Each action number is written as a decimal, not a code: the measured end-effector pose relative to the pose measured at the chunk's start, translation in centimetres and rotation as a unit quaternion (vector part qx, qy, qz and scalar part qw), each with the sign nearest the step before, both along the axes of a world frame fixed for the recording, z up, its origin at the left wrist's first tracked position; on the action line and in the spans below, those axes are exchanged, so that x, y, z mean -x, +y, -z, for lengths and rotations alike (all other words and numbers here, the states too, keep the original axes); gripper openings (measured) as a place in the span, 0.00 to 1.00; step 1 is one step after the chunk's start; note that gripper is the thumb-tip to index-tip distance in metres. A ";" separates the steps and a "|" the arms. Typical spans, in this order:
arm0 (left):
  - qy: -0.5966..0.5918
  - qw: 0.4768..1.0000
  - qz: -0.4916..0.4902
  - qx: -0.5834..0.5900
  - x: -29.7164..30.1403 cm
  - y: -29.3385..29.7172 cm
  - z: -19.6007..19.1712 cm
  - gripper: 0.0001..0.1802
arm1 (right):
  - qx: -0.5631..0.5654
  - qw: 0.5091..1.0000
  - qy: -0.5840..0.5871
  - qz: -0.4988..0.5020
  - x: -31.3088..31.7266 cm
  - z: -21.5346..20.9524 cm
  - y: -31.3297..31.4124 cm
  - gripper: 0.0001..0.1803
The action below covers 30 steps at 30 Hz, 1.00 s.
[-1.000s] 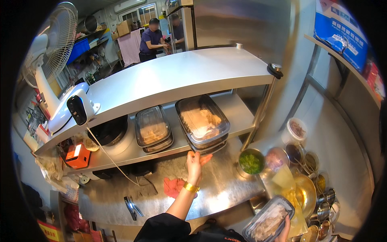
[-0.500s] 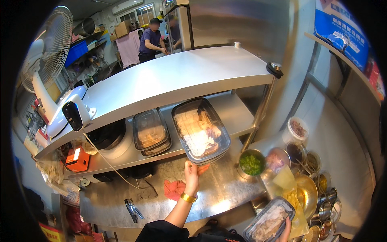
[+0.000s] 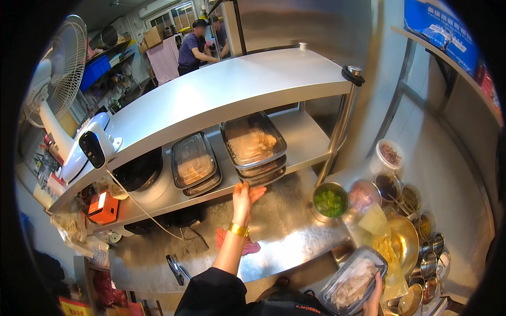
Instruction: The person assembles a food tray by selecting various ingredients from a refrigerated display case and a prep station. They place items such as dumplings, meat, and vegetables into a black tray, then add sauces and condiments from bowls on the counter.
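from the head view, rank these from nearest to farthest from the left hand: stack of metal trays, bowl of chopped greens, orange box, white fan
1. stack of metal trays, just above the left hand, on the shelf
2. bowl of chopped greens, to its right
3. orange box, far left
4. white fan, upper left

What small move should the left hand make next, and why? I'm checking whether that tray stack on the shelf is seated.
Probably a short push further in. The left hand is at the shelf edge just below the stack of metal trays, whose lower trays reach that front edge. The right hand is busy with a clear container.
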<state>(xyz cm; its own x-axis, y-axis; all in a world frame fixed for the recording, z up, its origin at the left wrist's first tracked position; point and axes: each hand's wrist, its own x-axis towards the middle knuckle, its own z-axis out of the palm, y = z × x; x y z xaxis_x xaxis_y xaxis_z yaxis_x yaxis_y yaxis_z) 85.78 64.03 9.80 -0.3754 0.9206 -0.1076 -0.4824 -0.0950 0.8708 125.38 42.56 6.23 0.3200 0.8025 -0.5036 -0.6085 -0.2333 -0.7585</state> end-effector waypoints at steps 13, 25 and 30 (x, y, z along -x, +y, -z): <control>0.465 0.864 -0.191 0.018 -1.3 -1.5 -4.7 0.23 | 0.013 1.000 -0.001 0.024 -0.4 0.3 -0.9 0.27; 0.078 0.996 -0.002 0.041 2.6 3.2 -10.2 0.15 | -0.008 1.000 0.000 0.023 -0.1 -0.6 -1.2 0.27; -0.037 0.997 0.072 -0.008 5.9 5.3 -12.4 0.13 | -0.024 1.000 0.010 0.008 -0.6 0.1 -1.3 0.26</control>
<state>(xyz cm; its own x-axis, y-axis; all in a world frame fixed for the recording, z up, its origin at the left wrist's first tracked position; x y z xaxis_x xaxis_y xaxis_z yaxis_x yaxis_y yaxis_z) 79.92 69.32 22.23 -0.2304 0.9663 -0.1145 -0.5546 -0.0337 0.8314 125.97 41.30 6.10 0.3227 0.8207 -0.4715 -0.6267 -0.1880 -0.7562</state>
